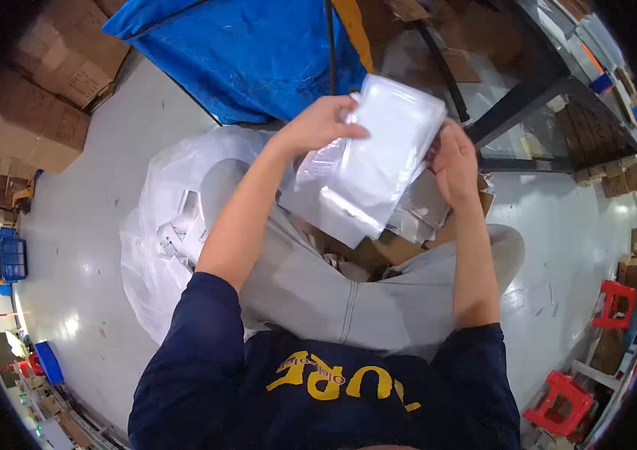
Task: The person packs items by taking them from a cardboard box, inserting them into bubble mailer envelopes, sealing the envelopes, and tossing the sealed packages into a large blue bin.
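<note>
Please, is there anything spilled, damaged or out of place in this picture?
Nothing major stands out. A few small specks dot the floor, slightly untidy; blur hides the condition of the held plastic packets.

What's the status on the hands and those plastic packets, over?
Left hand holding plastic packets by the left edge. Right hand at their right edge, grip unclear. Nothing seen blocking the hands; cardboard below.
</note>
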The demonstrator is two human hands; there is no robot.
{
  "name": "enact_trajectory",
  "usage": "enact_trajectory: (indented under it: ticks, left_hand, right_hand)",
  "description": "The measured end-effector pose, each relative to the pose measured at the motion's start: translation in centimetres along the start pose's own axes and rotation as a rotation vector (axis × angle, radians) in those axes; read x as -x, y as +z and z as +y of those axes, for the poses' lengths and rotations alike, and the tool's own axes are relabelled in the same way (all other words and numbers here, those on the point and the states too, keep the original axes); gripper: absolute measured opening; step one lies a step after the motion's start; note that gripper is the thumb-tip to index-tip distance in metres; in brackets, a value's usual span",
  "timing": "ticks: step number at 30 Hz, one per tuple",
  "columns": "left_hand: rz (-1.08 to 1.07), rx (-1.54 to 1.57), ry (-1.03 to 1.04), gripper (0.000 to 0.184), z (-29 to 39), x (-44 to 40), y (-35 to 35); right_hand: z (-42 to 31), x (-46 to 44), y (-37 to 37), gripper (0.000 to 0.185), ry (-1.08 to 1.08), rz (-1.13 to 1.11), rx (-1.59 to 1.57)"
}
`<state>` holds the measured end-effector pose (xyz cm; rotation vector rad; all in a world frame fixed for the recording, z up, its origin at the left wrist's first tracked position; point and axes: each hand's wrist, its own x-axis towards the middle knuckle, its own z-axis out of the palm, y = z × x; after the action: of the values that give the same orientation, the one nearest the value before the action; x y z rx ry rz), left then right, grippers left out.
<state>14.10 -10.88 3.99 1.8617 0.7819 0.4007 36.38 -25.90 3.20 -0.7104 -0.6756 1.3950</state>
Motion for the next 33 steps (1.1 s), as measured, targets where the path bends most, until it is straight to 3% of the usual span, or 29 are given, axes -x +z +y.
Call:
enact_trajectory:
  ticks: [2,7,10,12,15,17,19,20,22,23,27,28,33]
  left_hand:
    - [-0.225,-0.18,0.113,0.027,0.1,0.2,0.0]
    - [-0.048,-0.229,0.342,0.023,-1.9,-0.4,1.1]
    - [-0.113,-0.281,0.325,0.023,-1.6,0.0,2.7]
    - [-0.177,-0.335,0.309,0.023,-1.4,-0.1,3.6]
    - [-0.102,-0.423,0.214,0.023,-2.7,-0.6,2.7]
    - [-0.017,-0.514,0.125,0.024,-3.6,-1.0,1.8]
    - [-0.057,-0.583,0.119,0.024,-3.9,-1.0,1.3]
    - [-0.093,-0.655,0.114,0.024,-3.9,-1.2,1.0]
    - [-0.165,-0.793,0.092,0.025,-4.3,-1.1,0.6]
    - [-0.165,-0.789,0.087,0.025,-4.8,-0.9,0.7]
    - [-0.417,-0.824,-0.031,0.024,-6.3,-0.6,0.3]
    - [-0.422,-0.827,-0.035,0.024,-6.6,-0.6,0.0]
    - [-0.016,-0.81,-0.038,0.019,-7.0,-0.8,-1.9]
  right_hand:
    - [-1.0,0.3,1.3,0.034,-0.271,0.165,0.57]
    - [-3.6,0.9,-1.1,0.037,-0.065,0.122,0.687]
    - [-2.9,1.2,-0.1,0.034,-0.077,0.158,0.68]
    - [0.2,0.5,-0.9,0.045,0.06,-0.133,1.25]
    - [2.6,0.6,-0.6,0.075,0.44,-0.321,1.503]
    - [5.4,0.3,-2.6,0.091,0.684,-0.294,1.369]
    - [9.9,0.2,-4.0,0.112,0.863,-0.498,1.284]
    - [12.9,0.8,-4.2,0.128,0.625,-0.481,1.272]
    - [20.3,2.6,-6.0,0.118,0.213,-0.454,1.401]
    - [21.4,3.3,-5.7,0.118,0.218,-0.459,1.4]
    - [23.8,4.4,-4.7,0.107,0.218,-0.461,2.107]
    - [23.5,3.6,-5.0,0.101,0.233,-0.409,2.018]
    - [23.3,2.0,-8.1,0.078,0.221,-0.168,1.827]
